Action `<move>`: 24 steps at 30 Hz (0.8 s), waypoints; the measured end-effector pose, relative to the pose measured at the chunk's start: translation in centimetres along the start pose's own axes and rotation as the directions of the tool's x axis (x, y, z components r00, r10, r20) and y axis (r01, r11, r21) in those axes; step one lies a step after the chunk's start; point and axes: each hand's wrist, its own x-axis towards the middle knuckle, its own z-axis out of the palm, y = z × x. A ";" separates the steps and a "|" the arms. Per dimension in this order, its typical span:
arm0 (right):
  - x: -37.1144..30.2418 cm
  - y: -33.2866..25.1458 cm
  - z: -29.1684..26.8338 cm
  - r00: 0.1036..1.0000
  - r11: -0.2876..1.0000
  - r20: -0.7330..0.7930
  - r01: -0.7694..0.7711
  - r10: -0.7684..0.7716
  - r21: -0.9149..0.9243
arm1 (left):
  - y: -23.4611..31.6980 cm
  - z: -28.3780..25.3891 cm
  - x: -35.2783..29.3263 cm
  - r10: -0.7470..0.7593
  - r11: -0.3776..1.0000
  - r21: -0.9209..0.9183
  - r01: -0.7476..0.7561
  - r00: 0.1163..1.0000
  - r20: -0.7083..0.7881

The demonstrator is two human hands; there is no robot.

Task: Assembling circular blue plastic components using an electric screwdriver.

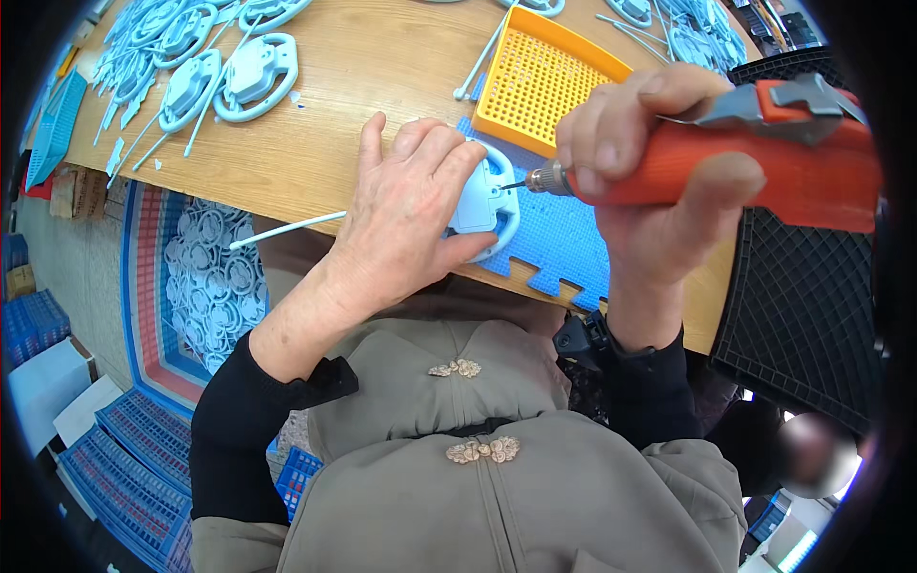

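My left hand (406,196) lies over a light-blue plastic part (475,208), fingers at its far side and thumb at its near edge, gripping it down. The part has a rounded frame around a boxy middle; a long thin blue rod (287,229) sticks out leftward from under the hand. Wrapped in my right hand (635,143) is a red power screwdriver (812,172), tilted nearly flat. Its thin bit (514,186) reaches a small hole at the part's right side; whether a screw sits there is too small to tell. A blue foam mat (568,244) lies beneath.
A yellow perforated tray (497,100) stands just beyond the mat. Similar blue parts (253,76) with rods pile up at the far left, more (702,38) at the far right. Left of the table, a crate (143,277) holds many round pieces. A black ribbed tray (793,306) sits at right.
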 end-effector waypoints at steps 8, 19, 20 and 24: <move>-0.4 0.1 1.2 0.997 0.989 0.062 -0.026 0.035 -0.144 | 0.2 0.2 -0.4 0.004 1.000 0.021 -0.004 1.000 -0.007; -0.8 0.5 0.9 1.000 0.999 -0.006 -0.011 0.010 -0.044 | 0.5 0.1 -0.5 -0.010 1.000 -0.013 0.009 0.997 -0.074; -0.8 0.4 0.5 0.999 0.992 -0.009 -0.037 0.039 0.119 | 0.6 0.2 -0.4 -0.011 1.000 -0.013 0.010 0.997 -0.077; -0.1 -0.1 0.2 0.989 0.963 0.123 0.042 -0.077 0.266 | 0.7 0.6 -0.4 0.045 0.991 -0.112 -0.069 0.977 -0.207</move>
